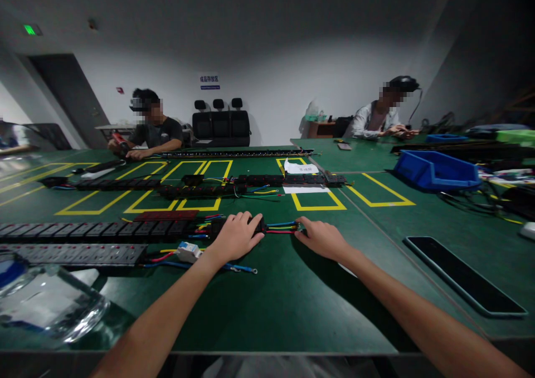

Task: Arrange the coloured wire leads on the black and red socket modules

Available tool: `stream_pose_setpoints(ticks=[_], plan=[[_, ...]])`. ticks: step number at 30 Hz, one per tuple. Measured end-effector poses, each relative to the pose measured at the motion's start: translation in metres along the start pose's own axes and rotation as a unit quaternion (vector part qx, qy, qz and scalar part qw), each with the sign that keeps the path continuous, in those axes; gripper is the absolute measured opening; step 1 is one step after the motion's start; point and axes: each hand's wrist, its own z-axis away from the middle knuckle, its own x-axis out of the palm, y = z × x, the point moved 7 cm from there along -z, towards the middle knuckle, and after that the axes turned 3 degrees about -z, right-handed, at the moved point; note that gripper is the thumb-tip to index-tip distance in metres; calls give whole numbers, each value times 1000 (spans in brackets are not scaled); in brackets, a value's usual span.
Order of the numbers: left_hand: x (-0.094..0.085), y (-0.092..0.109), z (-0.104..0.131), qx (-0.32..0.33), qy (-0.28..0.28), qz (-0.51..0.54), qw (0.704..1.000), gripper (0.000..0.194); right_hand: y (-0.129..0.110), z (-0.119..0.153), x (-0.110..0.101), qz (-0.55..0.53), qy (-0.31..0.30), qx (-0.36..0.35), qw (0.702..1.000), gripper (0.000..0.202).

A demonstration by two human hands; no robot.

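Observation:
My left hand is wrapped over a black block at the end of a long black socket strip lying on the green table. Blue, green, yellow and red wires run out of the block to the right. My right hand pinches the far ends of these wires. Nearer to me lies a second, grey strip with a white-and-blue breaker and blue leads ending in ring terminals.
A clear bottle lies at the near left, a phone at the right. Further back are a blue bin, more strips and papers. Two people sit across the table; another person is at the far left.

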Motion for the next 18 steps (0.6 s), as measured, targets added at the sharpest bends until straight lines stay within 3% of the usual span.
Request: stream_pose_setpoints(ticks=[18], plan=[[-1, 0, -1, -2, -4, -1, 1000, 54, 2, -1, 3, 9, 2, -1, 1000, 40]])
